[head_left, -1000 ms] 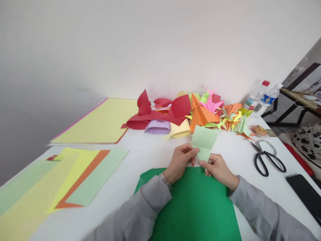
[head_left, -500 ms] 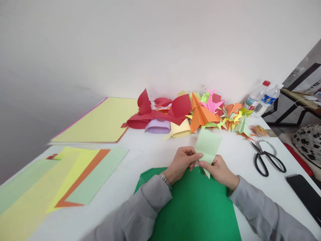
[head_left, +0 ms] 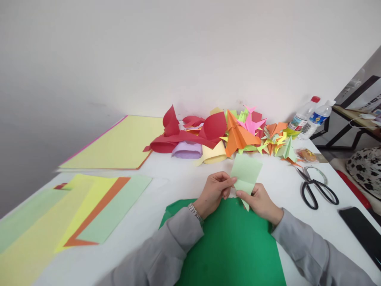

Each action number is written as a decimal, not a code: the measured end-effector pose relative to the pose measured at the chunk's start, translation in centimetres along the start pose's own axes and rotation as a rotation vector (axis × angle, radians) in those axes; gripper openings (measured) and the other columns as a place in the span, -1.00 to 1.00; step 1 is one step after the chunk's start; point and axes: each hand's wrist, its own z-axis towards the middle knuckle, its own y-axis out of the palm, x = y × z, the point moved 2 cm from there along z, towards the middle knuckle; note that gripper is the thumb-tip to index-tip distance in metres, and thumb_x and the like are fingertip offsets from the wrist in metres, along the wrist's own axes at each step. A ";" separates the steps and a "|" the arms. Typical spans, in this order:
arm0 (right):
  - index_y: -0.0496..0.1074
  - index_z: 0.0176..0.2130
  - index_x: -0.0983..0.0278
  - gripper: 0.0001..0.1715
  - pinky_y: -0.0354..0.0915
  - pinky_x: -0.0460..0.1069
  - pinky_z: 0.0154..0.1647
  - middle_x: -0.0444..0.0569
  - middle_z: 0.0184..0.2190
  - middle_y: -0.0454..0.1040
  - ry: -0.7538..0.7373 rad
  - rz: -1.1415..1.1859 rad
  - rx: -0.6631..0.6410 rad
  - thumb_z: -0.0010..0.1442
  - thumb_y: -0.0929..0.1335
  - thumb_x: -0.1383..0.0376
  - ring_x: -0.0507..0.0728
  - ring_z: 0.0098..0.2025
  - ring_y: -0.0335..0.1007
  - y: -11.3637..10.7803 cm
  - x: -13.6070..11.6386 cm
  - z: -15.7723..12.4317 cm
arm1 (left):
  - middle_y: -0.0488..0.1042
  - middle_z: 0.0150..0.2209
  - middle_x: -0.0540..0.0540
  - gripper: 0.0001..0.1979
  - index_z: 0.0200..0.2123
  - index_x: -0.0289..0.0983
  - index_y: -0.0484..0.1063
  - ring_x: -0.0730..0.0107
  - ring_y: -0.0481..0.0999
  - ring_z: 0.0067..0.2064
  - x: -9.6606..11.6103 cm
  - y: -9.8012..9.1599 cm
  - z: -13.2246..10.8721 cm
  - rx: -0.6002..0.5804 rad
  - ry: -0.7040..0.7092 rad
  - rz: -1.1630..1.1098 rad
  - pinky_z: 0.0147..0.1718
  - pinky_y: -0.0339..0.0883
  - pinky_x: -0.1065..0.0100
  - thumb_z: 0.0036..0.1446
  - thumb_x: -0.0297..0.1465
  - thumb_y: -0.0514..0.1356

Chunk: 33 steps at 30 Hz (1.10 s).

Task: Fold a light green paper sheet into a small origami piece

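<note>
A folded piece of pale green paper (head_left: pixel 246 171) is held upright between both hands, with a narrow pointed end hanging below. My left hand (head_left: pixel 216 188) pinches its left edge between thumb and fingers; a metal watch band circles that wrist. My right hand (head_left: pixel 262 201) grips the lower right part, thumb in front and fingers behind, partly hidden by the paper. Under both hands and forearms lies a large dark green sheet (head_left: pixel 232 242) on the white table.
Behind the hands sits a pile of folded paper shapes, including a red one (head_left: pixel 212 129) and an orange plane (head_left: pixel 239 137). Coloured sheets (head_left: pixel 116 210) lie left. Black-handled scissors (head_left: pixel 317 188), a black phone-like object (head_left: pixel 363 234) and two bottles (head_left: pixel 317 119) are at right.
My left hand has shifted slightly up and left along the paper's edge. My right hand keeps its hold, and the paper has barely moved.
</note>
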 end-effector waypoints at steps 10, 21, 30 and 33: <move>0.36 -0.54 0.33 -0.51 0.05 -0.13 -0.68 -0.18 -0.73 0.27 0.056 -0.032 0.023 0.08 0.36 -0.04 -0.05 -0.70 0.10 0.0 0.3 0.0 | 0.25 -0.81 0.13 -0.64 -0.62 -0.30 0.30 0.64 0.16 -0.75 0.2 0.1 -0.1 0.005 0.017 -0.002 -0.71 -0.01 0.51 -0.22 -0.24 0.42; 0.42 -0.60 0.32 -0.56 0.21 -0.09 -0.58 -0.11 -0.67 0.38 0.015 0.048 0.072 0.01 0.42 0.01 0.01 -0.62 0.23 0.2 -1.0 -0.1 | 0.28 -0.80 0.13 -0.66 -0.61 -0.30 0.30 0.62 0.21 -0.74 0.0 0.0 0.1 -0.016 0.047 0.033 -0.70 0.05 0.51 -0.24 -0.32 0.43; 0.42 -0.66 0.34 -0.55 0.19 -0.10 -0.61 -0.12 -0.72 0.37 0.065 0.033 0.105 0.00 0.43 0.05 -0.02 -0.67 0.20 -0.1 -0.8 -0.1 | 0.22 -0.82 0.16 -0.64 -0.61 -0.29 0.30 0.65 0.13 -0.78 0.1 0.1 0.0 0.000 0.017 0.047 -0.76 -0.04 0.52 -0.27 -0.29 0.44; 0.40 -0.67 0.34 -0.54 0.18 -0.10 -0.63 -0.10 -0.72 0.37 0.084 0.029 0.116 -0.01 0.44 0.05 -0.02 -0.68 0.20 -0.1 -0.9 -0.1 | 0.20 -0.83 0.17 -0.64 -0.60 -0.29 0.31 0.66 0.11 -0.78 0.1 0.1 0.0 0.003 0.013 0.041 -0.76 -0.06 0.52 -0.26 -0.28 0.43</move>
